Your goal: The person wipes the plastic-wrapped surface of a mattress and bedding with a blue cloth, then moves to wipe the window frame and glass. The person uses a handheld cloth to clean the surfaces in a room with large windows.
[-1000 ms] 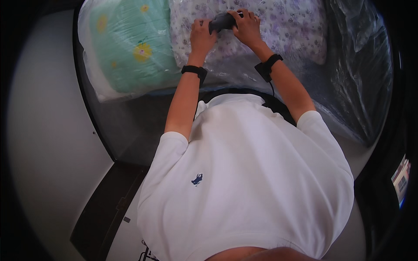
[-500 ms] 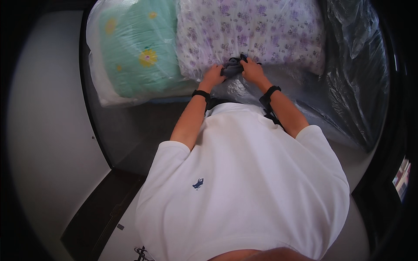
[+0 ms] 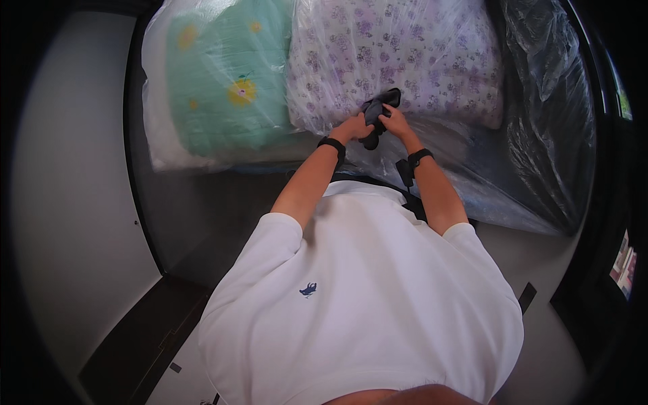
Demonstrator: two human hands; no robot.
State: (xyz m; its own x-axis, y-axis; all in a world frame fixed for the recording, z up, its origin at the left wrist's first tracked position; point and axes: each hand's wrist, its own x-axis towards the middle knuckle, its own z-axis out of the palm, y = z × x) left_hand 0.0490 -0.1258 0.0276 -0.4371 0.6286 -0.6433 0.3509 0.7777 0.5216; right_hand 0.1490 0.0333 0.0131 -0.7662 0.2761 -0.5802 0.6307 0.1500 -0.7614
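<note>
Purple-flowered bedding (image 3: pixel 405 54): a pale, plump piece with a scattered purple print, lying under clear plastic on the side of the bed farther from the person's body; it is the landmark for the lines below.
Dark item (image 3: pixel 377 116): between the two hands at the near edge of the purple-flowered bedding, its upper end over the print and its lower end reaching toward the body; it looks soft and folded, though it is too dark to make out its kind.
Left hand (image 3: pixel 353 127): just off the near edge of the purple-flowered bedding, fingers curled and gripping the left side of the dark item.
Right hand (image 3: pixel 395 123): at that same near edge, thumb and fingers pinching the right side of the dark item.
Wrists: a black band (image 3: pixel 332 144) on the left and another band (image 3: pixel 419 157) on the right, the latter with a small black box (image 3: pixel 405 173), all nearer the body than the purple-flowered bedding.
Green bedding (image 3: pixel 216 121): just left of the purple-flowered bedding, with yellow flowers.
Plastic sheet (image 3: pixel 547 121): clear and crumpled, right of the purple-flowered bedding.
White shirt (image 3: pixel 364 290): the person's own, on the near side of the purple-flowered bedding, with a small dark-blue emblem (image 3: pixel 308 290).
</note>
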